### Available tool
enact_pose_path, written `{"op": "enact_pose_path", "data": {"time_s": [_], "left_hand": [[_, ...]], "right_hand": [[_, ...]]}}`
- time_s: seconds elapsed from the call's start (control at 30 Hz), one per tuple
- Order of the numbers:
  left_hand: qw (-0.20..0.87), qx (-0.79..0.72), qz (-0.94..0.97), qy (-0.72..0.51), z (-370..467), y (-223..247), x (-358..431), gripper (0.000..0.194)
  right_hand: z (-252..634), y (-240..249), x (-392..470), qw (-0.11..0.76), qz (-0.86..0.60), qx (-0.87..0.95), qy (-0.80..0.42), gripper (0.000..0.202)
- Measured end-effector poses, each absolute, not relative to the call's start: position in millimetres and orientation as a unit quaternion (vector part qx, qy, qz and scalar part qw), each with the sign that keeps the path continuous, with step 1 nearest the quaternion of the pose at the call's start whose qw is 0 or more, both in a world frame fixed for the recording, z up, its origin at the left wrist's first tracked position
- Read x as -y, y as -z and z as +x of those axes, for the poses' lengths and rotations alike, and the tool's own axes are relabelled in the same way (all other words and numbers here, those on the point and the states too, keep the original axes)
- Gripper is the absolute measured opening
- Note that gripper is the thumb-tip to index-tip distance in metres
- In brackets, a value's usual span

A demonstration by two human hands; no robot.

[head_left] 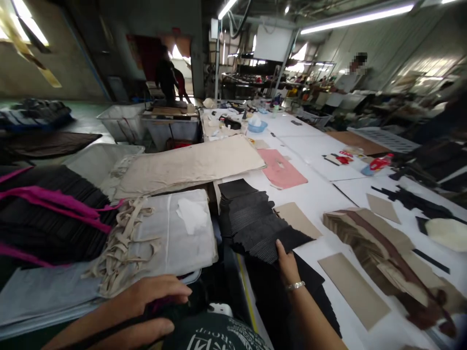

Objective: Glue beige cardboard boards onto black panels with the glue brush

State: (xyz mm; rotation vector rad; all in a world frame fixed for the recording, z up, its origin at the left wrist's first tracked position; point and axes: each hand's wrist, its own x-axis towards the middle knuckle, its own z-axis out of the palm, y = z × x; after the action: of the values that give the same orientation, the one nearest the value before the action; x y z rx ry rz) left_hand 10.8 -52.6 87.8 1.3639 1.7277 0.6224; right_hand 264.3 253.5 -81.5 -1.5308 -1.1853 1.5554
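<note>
Fanned-out black sheets point(260, 218), perhaps fabric or leather pieces, lie in overlapping layers at the near edge of the white table. My right hand point(287, 265), with a bracelet at the wrist, grips the near side of these sheets. One digit shows on top of them, and the other fingers are hidden. More black sheets point(314, 282) spread out under and beside my right forearm. My left hand point(156, 296) is low in front of my body, thumb and fingers apart, holding nothing. Beside it lies a pale cloth bundle point(182, 228) with beige straps point(131, 233).
On the white table point(306, 141) lie a pink sheet point(282, 167), a beige panel point(353, 289), a bundle of brown pieces point(386, 248) and a bottle point(377, 164). Black stacks with magenta strips point(54, 199) stand left. Bins point(171, 129) and people point(168, 78) are farther back.
</note>
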Motion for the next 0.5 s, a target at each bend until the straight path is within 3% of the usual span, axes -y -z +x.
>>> {"op": "enact_pose_path", "data": {"time_s": [0.27,0.4,0.5], "left_hand": [[0.454,-0.698,0.509,-0.216,-1,53,97,0.031],[0.505,-0.691,0.449,-0.257,9,82,113,0.057],[0.571,-0.632,0.446,-0.275,21,89,109,0.040]], "right_hand": [[259,86,-253,0.326,-0.595,0.421,-0.602,0.064],[258,83,-249,0.340,-0.590,0.425,-0.597,0.062],[257,82,-246,0.341,-0.598,0.424,-0.589,0.061]]}}
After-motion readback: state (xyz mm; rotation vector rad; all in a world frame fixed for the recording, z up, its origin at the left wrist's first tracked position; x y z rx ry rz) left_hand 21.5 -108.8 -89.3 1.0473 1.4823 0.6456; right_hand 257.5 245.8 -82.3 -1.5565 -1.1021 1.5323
